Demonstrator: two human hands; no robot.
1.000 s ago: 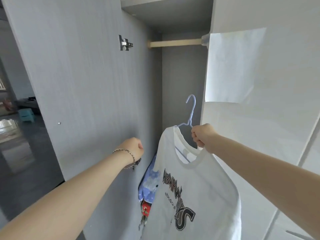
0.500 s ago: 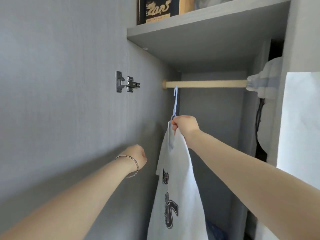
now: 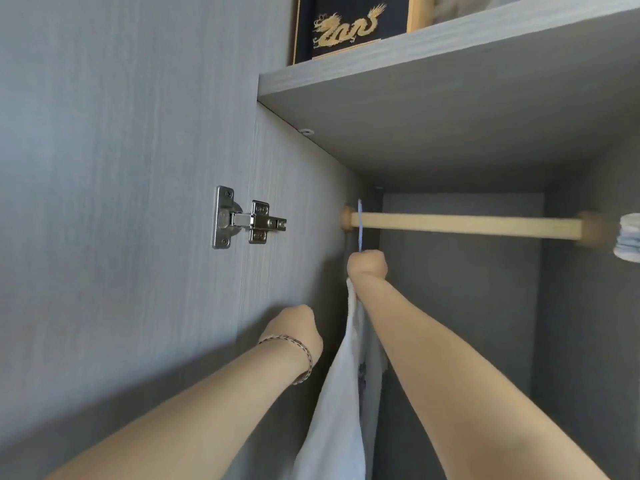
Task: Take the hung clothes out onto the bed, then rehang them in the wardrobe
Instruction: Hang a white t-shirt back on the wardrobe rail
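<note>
Lowest in the frame, my two forearms reach up into the wardrobe. My left hand (image 3: 298,328), a bracelet (image 3: 300,351) on its wrist, is balled into a fist just beside the white T-shirt (image 3: 337,417), which hangs edge-on between my arms at lower centre. Above it, at centre, my right hand (image 3: 367,268) grips the neck of the hanger. The thin pale hook (image 3: 360,221) rises from that fist and crosses the left end of the wooden rod (image 3: 464,225); whether it bears on the rod I cannot tell. A metal hinge (image 3: 247,221) sits left of centre. Folded cloth (image 3: 628,237) shows at the right edge. Farthest up, a dark box with a gold dragon (image 3: 346,29) stands on the shelf (image 3: 433,53).
</note>
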